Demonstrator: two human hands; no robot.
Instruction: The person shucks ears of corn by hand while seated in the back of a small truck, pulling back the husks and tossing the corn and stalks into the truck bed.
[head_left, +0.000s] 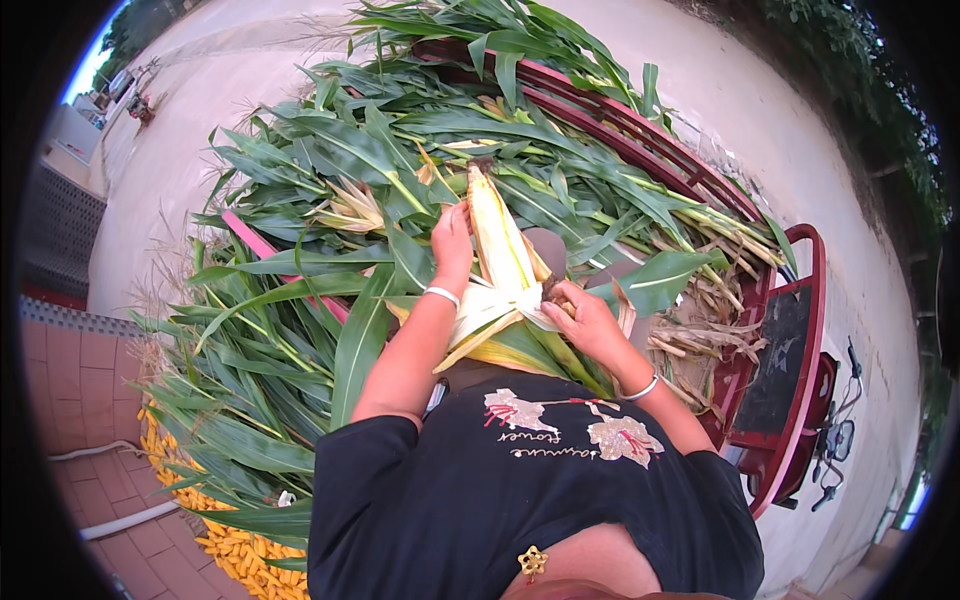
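Note:
An ear of corn (504, 244) with pale husk opened along its upper part lies before me, its dark silk end pointing away. My left hand (454, 244) grips the ear's left side near the tip, thumb against the husk. At the ear's lower right, my right hand (581, 315) has its fingers closed on peeled-back husk beside a dark brown tuft. Folded white and yellowish husk leaves (491, 307) spread around the ear's base. A green stalk (566, 358) with leaves runs from there towards my body. Part of the kernels shows as a yellow strip.
Cut corn stalks with green leaves (300, 161) are heaped around me. A red metal cart rail (607, 120) crosses the far right, and a red cart frame with a dark panel (772, 367) stands at right. Husked yellow corn ears (247, 559) lie on paving at lower left.

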